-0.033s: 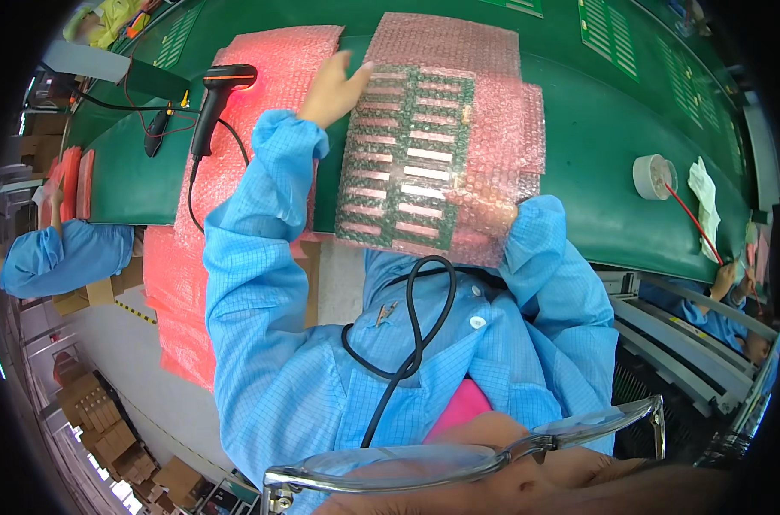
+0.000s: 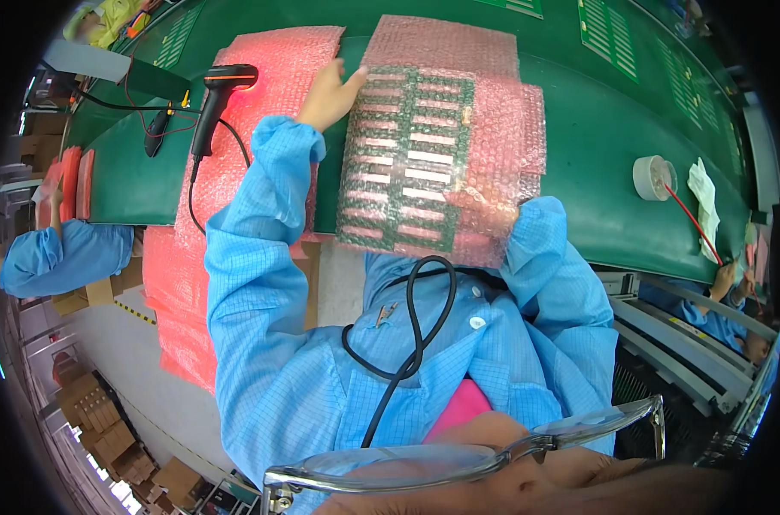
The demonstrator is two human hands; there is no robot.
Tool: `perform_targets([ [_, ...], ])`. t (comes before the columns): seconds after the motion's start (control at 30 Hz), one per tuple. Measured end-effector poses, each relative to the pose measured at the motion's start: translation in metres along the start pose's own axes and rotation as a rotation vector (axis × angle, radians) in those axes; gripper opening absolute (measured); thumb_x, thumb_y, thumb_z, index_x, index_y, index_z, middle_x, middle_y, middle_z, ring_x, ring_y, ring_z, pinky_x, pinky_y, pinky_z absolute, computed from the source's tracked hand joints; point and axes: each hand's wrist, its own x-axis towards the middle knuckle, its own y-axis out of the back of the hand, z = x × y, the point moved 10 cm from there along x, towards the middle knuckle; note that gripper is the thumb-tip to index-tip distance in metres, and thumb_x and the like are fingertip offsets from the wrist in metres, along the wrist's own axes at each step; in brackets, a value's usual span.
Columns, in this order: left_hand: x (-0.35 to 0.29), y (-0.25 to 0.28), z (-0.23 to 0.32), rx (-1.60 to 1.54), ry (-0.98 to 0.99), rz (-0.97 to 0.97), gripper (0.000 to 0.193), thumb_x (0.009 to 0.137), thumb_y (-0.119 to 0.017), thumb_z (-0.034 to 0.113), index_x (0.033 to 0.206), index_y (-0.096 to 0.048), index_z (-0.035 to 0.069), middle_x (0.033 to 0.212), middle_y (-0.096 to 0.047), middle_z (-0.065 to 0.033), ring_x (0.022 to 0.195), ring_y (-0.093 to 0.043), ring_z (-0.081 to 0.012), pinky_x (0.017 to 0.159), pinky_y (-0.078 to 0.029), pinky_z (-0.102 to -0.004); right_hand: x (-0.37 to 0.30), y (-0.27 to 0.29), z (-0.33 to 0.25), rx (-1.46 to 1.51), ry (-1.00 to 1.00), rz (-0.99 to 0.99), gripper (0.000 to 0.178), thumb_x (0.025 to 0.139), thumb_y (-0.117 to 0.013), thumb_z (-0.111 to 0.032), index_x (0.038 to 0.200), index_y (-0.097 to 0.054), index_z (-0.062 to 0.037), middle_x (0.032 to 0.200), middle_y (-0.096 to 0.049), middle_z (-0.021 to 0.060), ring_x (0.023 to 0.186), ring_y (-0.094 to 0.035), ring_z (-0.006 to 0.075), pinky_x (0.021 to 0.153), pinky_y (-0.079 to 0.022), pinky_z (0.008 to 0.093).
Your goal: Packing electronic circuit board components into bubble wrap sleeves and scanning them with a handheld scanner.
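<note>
A green circuit board panel (image 2: pixel 396 184) with rows of pale strips lies inside a clear pinkish bubble-wrap bag (image 2: pixel 501 112) in front of me. My left hand (image 2: pixel 331 94) is open at the bag's upper left edge, with thumb and fingers apart and the thumb tip close to that edge. Through the bubble film my right hand (image 2: pixel 486 211) shows blurred at the lower right, pointing toward the panel's right edge. Whether it grips the panel cannot be made out. The bag's lower end reaches past the table's front edge.
A black-and-orange barcode scanner (image 2: pixel 214 107), its red light on, lies on pink bubble bags (image 2: pixel 278 64) to the left. On the right are a white round tub (image 2: pixel 650 178), a red stick (image 2: pixel 692 223) and a white cloth (image 2: pixel 704 199). A co-worker's blue sleeve (image 2: pixel 59 257) is at far left.
My left hand has shifted slightly left and down, away from the bag's edge. The bag with the panel has tilted or moved very slightly; my right hand stays where it was.
</note>
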Motion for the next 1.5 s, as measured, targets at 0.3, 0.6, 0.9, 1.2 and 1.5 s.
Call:
perform_targets([
  [0.3, -0.033, -0.027, -0.02, -1.387, 0.554, -0.324, 0.018, 0.084, -0.06, 0.016, 0.094, -0.058, 0.002, 0.083, -0.064, -0.0075, 0.074, -0.063, -0.0172, 0.066, -0.052, -0.0311, -0.036, -0.035, -0.036, -1.269, 0.518, -0.406, 0.044, 0.085, -0.059, -0.024, 0.123, -0.047, -0.0045, 0.122, -0.049, 0.0116, 0.11, -0.048, 0.0235, 0.092, -0.038, 0.0333],
  [0.6, -0.026, -0.021, -0.011, -1.358, 0.442, -0.297, 0.02, 0.085, -0.059, 0.014, 0.099, -0.057, 0.0, 0.092, -0.065, -0.0092, 0.079, -0.062, -0.0171, 0.071, -0.051, -0.0306, 0.001, 0.089, -0.146, 0.038, 0.473, 0.515, 0.042, 0.09, -0.049, -0.036, 0.114, -0.052, -0.0013, 0.111, -0.055, 0.0069, 0.099, -0.052, 0.0146, 0.085, -0.042, 0.0309],
  [0.9, -0.038, -0.02, -0.017, -1.257, 0.423, -0.413, 0.023, 0.085, -0.058, 0.011, 0.104, -0.057, -0.001, 0.096, -0.062, -0.0084, 0.086, -0.06, -0.0146, 0.075, -0.049, -0.0275, 0.031, 0.049, -0.178, -0.178, 0.468, 0.152, 0.029, 0.081, -0.064, -0.013, 0.106, -0.058, 0.0005, 0.096, -0.062, 0.0046, 0.088, -0.056, 0.0113, 0.079, -0.044, 0.026],
  [1.2, -0.049, 0.039, 0.015, -0.836, -0.188, -0.467, 0.017, 0.082, -0.053, 0.0, 0.095, -0.064, -0.001, 0.101, -0.063, -0.0081, 0.092, -0.058, -0.0177, 0.079, -0.044, -0.0301, 0.03, 0.065, -0.17, -0.059, 0.639, -0.13, 0.029, 0.081, -0.058, -0.006, 0.11, -0.057, -0.0002, 0.109, -0.059, 0.0079, 0.095, -0.057, 0.0178, 0.082, -0.046, 0.0325],
  [1.5, -0.07, -0.015, -0.036, -0.857, 0.44, -0.499, 0.009, 0.08, -0.063, 0.009, 0.078, -0.055, 0.004, 0.077, -0.047, -0.0017, 0.078, -0.044, -0.0082, 0.069, -0.036, -0.0191, 0.03, 0.038, -0.184, 0.147, 0.552, -0.397, 0.041, 0.087, -0.051, -0.016, 0.125, -0.043, 0.0001, 0.135, -0.036, 0.0133, 0.123, -0.036, 0.0246, 0.102, -0.028, 0.0372],
])
